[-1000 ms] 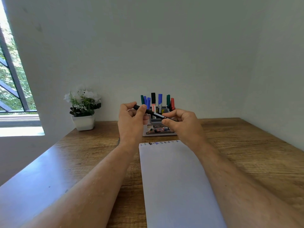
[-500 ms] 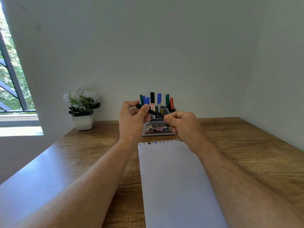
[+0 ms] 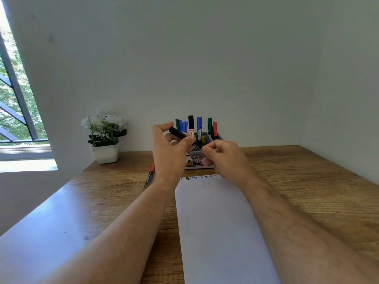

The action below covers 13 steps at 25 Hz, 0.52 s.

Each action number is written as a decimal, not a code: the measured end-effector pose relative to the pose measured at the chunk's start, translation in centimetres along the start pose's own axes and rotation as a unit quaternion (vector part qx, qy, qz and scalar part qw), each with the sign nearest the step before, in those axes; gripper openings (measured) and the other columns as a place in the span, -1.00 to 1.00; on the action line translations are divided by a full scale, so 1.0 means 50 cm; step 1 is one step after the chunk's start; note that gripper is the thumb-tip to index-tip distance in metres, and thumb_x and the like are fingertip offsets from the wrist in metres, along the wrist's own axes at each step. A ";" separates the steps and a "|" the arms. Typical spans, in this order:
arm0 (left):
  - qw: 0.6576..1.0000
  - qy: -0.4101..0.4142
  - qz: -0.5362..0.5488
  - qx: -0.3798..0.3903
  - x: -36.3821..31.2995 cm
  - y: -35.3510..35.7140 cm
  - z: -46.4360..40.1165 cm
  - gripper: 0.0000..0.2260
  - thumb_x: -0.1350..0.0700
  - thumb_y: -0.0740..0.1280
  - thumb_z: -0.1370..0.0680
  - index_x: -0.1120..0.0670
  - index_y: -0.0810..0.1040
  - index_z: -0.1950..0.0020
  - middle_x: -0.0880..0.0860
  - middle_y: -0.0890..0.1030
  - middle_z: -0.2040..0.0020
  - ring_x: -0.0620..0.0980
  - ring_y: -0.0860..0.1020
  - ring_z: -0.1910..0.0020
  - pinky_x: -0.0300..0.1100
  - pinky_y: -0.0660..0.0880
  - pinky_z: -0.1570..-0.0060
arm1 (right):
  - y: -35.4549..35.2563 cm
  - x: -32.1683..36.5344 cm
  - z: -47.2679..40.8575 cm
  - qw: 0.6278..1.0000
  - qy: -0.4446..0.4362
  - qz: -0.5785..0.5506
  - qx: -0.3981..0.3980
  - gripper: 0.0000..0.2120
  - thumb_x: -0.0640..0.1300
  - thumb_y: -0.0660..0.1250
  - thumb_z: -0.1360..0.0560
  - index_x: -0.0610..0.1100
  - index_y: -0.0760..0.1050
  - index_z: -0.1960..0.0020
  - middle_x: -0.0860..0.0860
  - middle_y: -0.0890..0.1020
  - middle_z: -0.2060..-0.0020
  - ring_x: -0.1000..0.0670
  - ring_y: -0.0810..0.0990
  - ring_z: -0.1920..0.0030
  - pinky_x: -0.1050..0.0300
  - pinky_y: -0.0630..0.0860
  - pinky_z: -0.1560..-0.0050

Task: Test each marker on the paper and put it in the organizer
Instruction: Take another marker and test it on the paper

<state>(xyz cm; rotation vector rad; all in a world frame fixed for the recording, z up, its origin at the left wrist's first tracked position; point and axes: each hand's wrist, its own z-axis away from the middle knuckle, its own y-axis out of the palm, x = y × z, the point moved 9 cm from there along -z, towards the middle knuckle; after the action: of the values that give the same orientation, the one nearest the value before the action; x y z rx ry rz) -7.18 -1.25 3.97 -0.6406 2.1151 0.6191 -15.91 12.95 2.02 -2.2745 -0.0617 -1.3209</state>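
Left hand [image 3: 170, 148] grips slim black marker [image 3: 182, 136] | right hand [image 3: 223, 155] pinches its lower end | grey desk organizer [image 3: 211, 138] behind, white paper sheet [image 3: 219, 222] below

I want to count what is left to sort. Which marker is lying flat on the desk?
The red-capped marker beside the left hand's wrist lies on the desk. The others stand in the organizer or are held.

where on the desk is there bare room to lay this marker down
Bare wood right of the paper, out to the right wall, and between the flowerpot and the red marker. Crowded by the organizer, behind both hands.
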 end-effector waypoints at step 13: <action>0.963 0.234 -0.131 0.001 -0.112 0.085 -0.047 -0.63 0.17 0.42 -0.54 -0.15 0.36 -0.20 -0.15 0.63 0.11 -0.20 0.64 0.11 -0.28 0.59 0.06 | -0.079 -0.032 0.001 0.978 0.006 0.125 -0.167 -0.86 -0.27 0.27 -0.50 -0.05 0.48 0.04 0.03 0.57 0.22 0.09 0.53 0.26 0.29 0.33 0.40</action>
<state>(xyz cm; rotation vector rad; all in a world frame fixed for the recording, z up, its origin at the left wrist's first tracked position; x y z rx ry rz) -8.20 1.74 10.64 -1.1329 2.3991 0.3382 -17.83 16.72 2.25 -2.4468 0.4700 -1.2874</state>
